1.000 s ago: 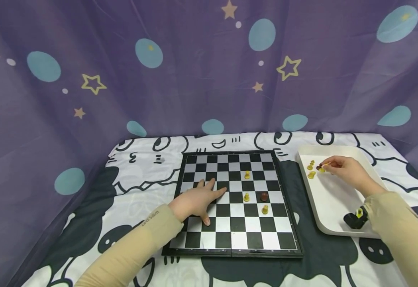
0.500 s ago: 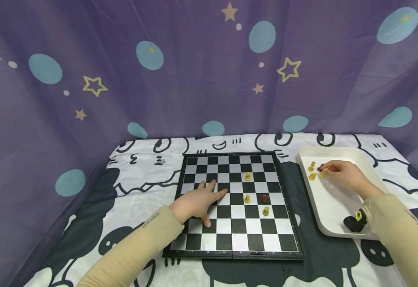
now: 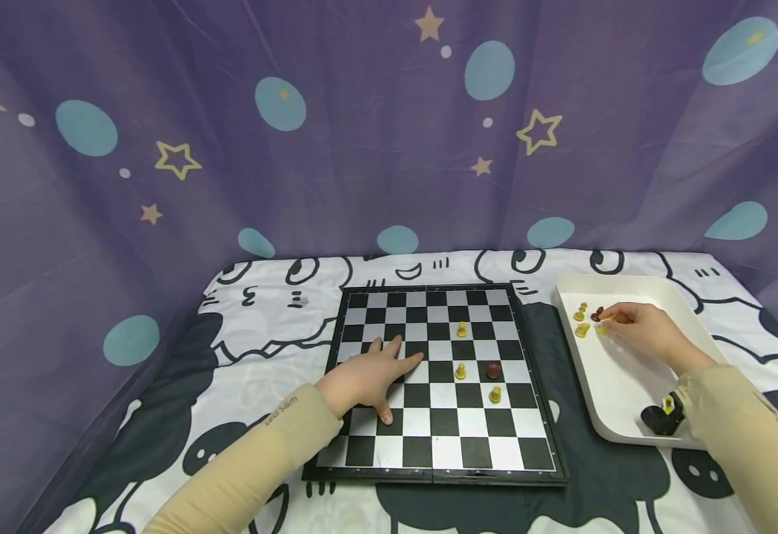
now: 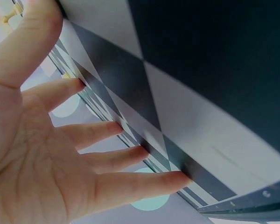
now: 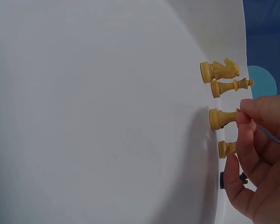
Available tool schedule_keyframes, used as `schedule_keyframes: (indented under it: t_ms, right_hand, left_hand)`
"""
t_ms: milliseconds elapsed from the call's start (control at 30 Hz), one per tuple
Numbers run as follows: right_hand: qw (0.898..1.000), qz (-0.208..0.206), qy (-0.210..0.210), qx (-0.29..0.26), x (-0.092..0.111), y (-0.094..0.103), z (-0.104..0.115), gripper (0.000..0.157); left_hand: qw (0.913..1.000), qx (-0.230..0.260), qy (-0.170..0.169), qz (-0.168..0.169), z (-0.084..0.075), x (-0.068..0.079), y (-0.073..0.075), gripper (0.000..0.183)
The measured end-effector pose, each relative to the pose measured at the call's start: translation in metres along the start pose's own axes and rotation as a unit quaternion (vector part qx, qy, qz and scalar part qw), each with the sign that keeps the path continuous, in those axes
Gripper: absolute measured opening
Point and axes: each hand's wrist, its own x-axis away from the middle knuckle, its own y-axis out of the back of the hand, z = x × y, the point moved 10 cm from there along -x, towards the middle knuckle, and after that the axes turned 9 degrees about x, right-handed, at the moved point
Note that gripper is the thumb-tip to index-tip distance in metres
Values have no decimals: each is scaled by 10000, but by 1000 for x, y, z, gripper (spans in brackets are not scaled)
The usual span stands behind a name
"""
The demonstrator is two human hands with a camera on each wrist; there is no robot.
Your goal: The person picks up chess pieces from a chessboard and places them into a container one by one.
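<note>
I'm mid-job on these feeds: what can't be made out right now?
Head view: the chessboard squares under the left hand, hidden by it.
Head view: the near right corner of the tray, hidden by the right sleeve.
Head view: which piece the red one is; too small.
Right wrist view: the top of the pinched yellow piece, and the middle of the dark piece, hidden by the right hand.
</note>
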Motion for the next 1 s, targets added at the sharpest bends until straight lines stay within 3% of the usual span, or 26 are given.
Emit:
schedule_keyframes:
  t_ms: [667, 1000]
  right_hand:
    - [9994, -162, 183, 257, 7, 18, 8, 25]
    - [9999, -28, 150, 51, 11, 22, 12, 28]
  left_hand:
    - [10000, -44, 17, 8, 1, -1, -1, 106]
    - [10000, -32, 52, 29, 1, -1, -2, 105]
